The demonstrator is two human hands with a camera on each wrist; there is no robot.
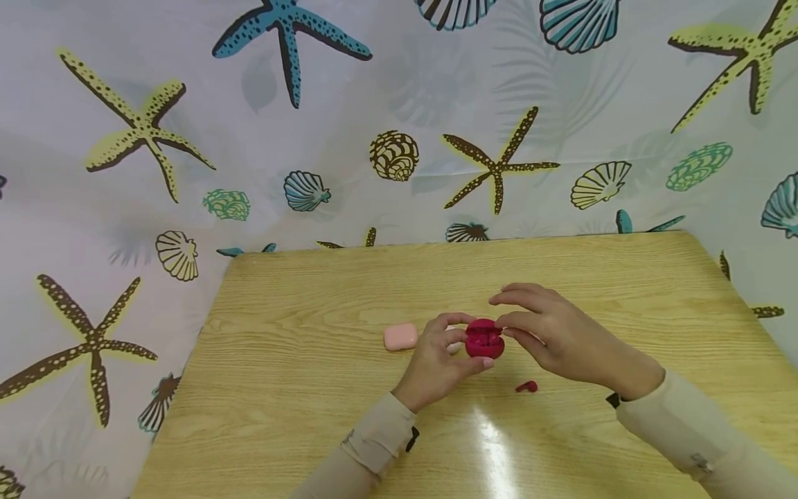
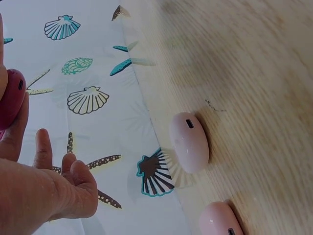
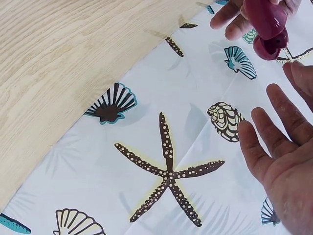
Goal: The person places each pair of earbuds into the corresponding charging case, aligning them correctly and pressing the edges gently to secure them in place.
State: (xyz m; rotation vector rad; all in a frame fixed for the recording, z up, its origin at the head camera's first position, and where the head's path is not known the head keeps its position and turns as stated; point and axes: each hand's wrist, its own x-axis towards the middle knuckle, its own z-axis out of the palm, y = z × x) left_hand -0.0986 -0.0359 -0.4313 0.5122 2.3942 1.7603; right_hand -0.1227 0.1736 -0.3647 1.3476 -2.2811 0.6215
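Observation:
A crimson earbud case (image 1: pixel 485 346) with its lid raised is held up over the table by my left hand (image 1: pixel 436 357), fingers and thumb around its sides. Dark hollows show inside it in the head view. Close at the case's right side is my right hand (image 1: pixel 555 333), its fingers extended and their tips right by the raised lid. In the right wrist view, the right hand's fingers (image 3: pixel 281 115) are spread below the case (image 3: pixel 268 22). One loose crimson earbud (image 1: pixel 528 387) lies on the table below the hands.
To the left of my left hand, a pink earbud case (image 1: pixel 400 337) lies closed on the wooden table (image 1: pixel 299 402). A second pale case (image 2: pixel 190 142) is partly hidden behind that hand in the head view. A cloth with starfish and shells (image 1: pixel 349 111) hangs behind the table.

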